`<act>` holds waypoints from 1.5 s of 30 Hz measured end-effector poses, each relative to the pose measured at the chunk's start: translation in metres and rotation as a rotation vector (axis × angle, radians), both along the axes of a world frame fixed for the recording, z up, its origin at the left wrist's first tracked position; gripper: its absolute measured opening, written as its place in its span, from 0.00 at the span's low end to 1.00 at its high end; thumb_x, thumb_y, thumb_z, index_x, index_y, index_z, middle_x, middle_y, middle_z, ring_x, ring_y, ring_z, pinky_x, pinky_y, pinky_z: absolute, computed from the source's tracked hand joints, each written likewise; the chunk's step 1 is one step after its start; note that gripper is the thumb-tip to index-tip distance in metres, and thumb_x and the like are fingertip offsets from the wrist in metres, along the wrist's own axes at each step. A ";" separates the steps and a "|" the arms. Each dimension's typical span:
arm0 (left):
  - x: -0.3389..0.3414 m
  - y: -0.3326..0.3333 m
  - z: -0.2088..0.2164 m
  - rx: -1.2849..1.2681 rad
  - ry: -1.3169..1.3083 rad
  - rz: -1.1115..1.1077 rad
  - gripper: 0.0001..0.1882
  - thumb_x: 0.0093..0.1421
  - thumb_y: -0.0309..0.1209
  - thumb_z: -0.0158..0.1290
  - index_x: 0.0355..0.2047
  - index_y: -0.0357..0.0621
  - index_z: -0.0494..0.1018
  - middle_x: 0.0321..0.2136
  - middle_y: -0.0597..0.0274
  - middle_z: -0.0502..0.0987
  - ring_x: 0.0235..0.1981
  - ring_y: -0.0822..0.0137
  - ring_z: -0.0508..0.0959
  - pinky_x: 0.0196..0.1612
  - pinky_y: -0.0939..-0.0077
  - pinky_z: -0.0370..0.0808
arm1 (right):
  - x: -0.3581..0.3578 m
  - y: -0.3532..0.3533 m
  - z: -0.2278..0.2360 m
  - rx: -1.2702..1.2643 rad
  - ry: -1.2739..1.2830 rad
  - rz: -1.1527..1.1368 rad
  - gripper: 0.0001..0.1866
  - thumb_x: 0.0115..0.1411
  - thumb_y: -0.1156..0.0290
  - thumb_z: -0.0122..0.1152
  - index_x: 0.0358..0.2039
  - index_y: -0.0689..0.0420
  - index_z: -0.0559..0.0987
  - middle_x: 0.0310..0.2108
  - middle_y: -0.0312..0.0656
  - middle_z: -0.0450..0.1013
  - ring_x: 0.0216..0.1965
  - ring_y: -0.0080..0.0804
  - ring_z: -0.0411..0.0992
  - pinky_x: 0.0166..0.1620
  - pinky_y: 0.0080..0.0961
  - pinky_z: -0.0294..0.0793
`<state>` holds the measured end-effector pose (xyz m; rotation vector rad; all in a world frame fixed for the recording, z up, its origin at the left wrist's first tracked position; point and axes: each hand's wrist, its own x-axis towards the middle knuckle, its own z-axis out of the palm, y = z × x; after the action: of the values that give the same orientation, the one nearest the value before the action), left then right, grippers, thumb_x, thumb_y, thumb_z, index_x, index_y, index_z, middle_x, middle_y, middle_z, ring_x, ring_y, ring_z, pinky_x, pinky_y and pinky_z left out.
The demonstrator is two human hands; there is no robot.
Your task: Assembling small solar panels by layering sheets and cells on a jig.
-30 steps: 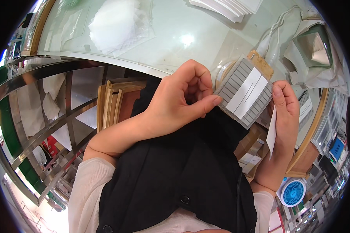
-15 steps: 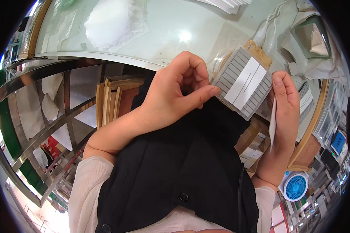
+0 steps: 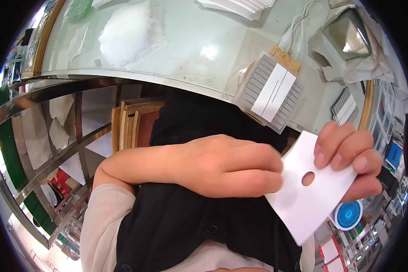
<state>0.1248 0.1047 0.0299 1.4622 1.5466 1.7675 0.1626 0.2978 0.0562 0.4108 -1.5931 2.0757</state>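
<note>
A white card with a round hole in it is held up, slightly bent, at the lower right. My right hand grips it by its right edge, fingers over the front face. At the card's left edge are my left hand's curled fingers, knuckles up and slightly blurred. The thumb is hidden, and whatever those fingers hold cannot be seen. Beyond both hands, a grey ribbed panel with a white lined paper strip lies at the table's near edge, partly over a wooden block.
The pale green table bears a pile of translucent sheets and a stack of white paper. A second striped panel and a paper-lined box sit at right. Wooden boards stand in a metal rack at left.
My right hand has moved nearer and turned the white card to show its face and hole. My left hand has left the ribbed panel and come down to the card's left edge.
</note>
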 end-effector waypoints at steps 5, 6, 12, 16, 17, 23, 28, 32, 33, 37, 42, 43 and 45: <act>-0.006 -0.027 0.002 0.014 0.014 0.343 0.11 0.50 0.18 0.60 0.35 0.39 0.73 0.36 0.49 0.76 0.30 0.61 0.79 0.32 0.76 0.77 | 0.007 0.019 -0.007 0.556 0.137 -0.085 0.27 0.63 0.41 0.39 0.36 0.57 0.68 0.28 0.41 0.64 0.20 0.29 0.63 0.24 0.22 0.64; -0.013 -0.028 0.009 -0.023 0.011 0.341 0.12 0.50 0.19 0.60 0.34 0.40 0.72 0.36 0.50 0.76 0.30 0.62 0.78 0.31 0.78 0.76 | 0.022 0.014 0.009 0.638 -0.005 -0.157 0.21 0.66 0.49 0.45 0.37 0.57 0.68 0.31 0.42 0.63 0.20 0.28 0.64 0.23 0.21 0.65; 0.000 -0.038 -0.004 -0.009 -0.024 0.531 0.12 0.47 0.17 0.62 0.34 0.40 0.77 0.32 0.57 0.70 0.27 0.69 0.76 0.27 0.81 0.73 | 0.034 0.021 -0.010 0.590 -0.187 -0.095 0.07 0.64 0.65 0.54 0.37 0.55 0.74 0.33 0.41 0.61 0.22 0.23 0.67 0.24 0.16 0.64; 0.004 -0.043 -0.007 0.016 -0.015 0.510 0.13 0.48 0.19 0.62 0.35 0.42 0.78 0.31 0.59 0.70 0.26 0.71 0.72 0.25 0.83 0.68 | 0.036 0.023 -0.007 0.532 -0.259 -0.078 0.05 0.62 0.68 0.56 0.33 0.54 0.79 0.31 0.38 0.60 0.23 0.22 0.67 0.25 0.14 0.62; 0.003 -0.044 -0.008 -0.005 0.029 0.500 0.13 0.48 0.20 0.63 0.36 0.42 0.78 0.30 0.59 0.70 0.26 0.71 0.72 0.25 0.83 0.68 | 0.036 0.026 -0.006 0.533 -0.260 -0.078 0.05 0.62 0.68 0.56 0.33 0.54 0.79 0.31 0.38 0.60 0.23 0.22 0.67 0.25 0.14 0.62; -0.008 -0.040 -0.008 -0.117 0.111 0.437 0.14 0.52 0.18 0.57 0.40 0.39 0.72 0.30 0.61 0.68 0.26 0.71 0.70 0.30 0.80 0.68 | 0.022 0.039 -0.006 0.381 -0.414 0.065 0.11 0.62 0.71 0.52 0.40 0.63 0.79 0.29 0.38 0.63 0.23 0.20 0.66 0.27 0.14 0.64; -0.002 -0.020 -0.007 -0.202 -0.478 0.529 0.24 0.55 0.18 0.56 0.50 0.40 0.60 0.27 0.69 0.69 0.27 0.81 0.69 0.31 0.86 0.66 | -0.009 0.038 -0.004 0.184 -0.797 -0.020 0.16 0.61 0.72 0.52 0.48 0.66 0.74 0.29 0.31 0.64 0.23 0.13 0.63 0.27 0.10 0.61; -0.011 -0.009 -0.007 -0.279 -0.712 0.573 0.23 0.56 0.20 0.56 0.51 0.41 0.60 0.28 0.71 0.66 0.29 0.83 0.66 0.35 0.89 0.63 | -0.033 0.046 -0.019 0.245 -0.755 0.024 0.17 0.60 0.72 0.54 0.50 0.63 0.72 0.29 0.29 0.64 0.25 0.12 0.60 0.28 0.10 0.57; -0.012 -0.008 -0.009 -0.290 -0.726 0.586 0.23 0.56 0.20 0.56 0.51 0.41 0.60 0.27 0.72 0.66 0.29 0.83 0.65 0.35 0.89 0.63 | -0.035 0.047 -0.022 0.259 -0.764 0.033 0.17 0.60 0.72 0.55 0.50 0.62 0.72 0.28 0.29 0.63 0.25 0.13 0.60 0.29 0.10 0.58; -0.014 -0.008 -0.010 -0.343 -0.766 0.593 0.23 0.57 0.21 0.56 0.50 0.42 0.61 0.27 0.72 0.65 0.28 0.84 0.65 0.34 0.90 0.63 | -0.036 0.049 -0.029 0.334 -0.769 0.025 0.18 0.60 0.71 0.56 0.50 0.61 0.72 0.30 0.28 0.62 0.27 0.12 0.58 0.31 0.10 0.57; -0.013 -0.007 -0.013 -0.346 -0.760 0.612 0.23 0.56 0.21 0.57 0.50 0.42 0.61 0.26 0.73 0.65 0.27 0.85 0.65 0.33 0.91 0.63 | -0.034 0.049 -0.031 0.339 -0.763 0.020 0.17 0.60 0.73 0.56 0.50 0.61 0.73 0.29 0.27 0.62 0.28 0.12 0.58 0.32 0.10 0.57; -0.014 -0.007 -0.013 -0.355 -0.764 0.616 0.23 0.56 0.20 0.57 0.49 0.42 0.61 0.26 0.73 0.65 0.27 0.85 0.65 0.33 0.91 0.63 | -0.034 0.049 -0.031 0.345 -0.765 0.017 0.17 0.60 0.74 0.56 0.50 0.61 0.73 0.29 0.27 0.62 0.29 0.12 0.59 0.34 0.10 0.57; -0.014 -0.007 -0.014 -0.382 -0.718 0.621 0.22 0.56 0.20 0.57 0.49 0.42 0.62 0.27 0.73 0.65 0.28 0.85 0.65 0.33 0.91 0.63 | -0.033 0.049 -0.033 0.375 -0.751 0.009 0.15 0.60 0.74 0.55 0.49 0.61 0.73 0.30 0.27 0.62 0.30 0.13 0.59 0.35 0.10 0.58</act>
<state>0.1110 0.0973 0.0161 0.1077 1.8528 1.8436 0.1292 0.3463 0.0231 -0.2961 -2.4168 2.0493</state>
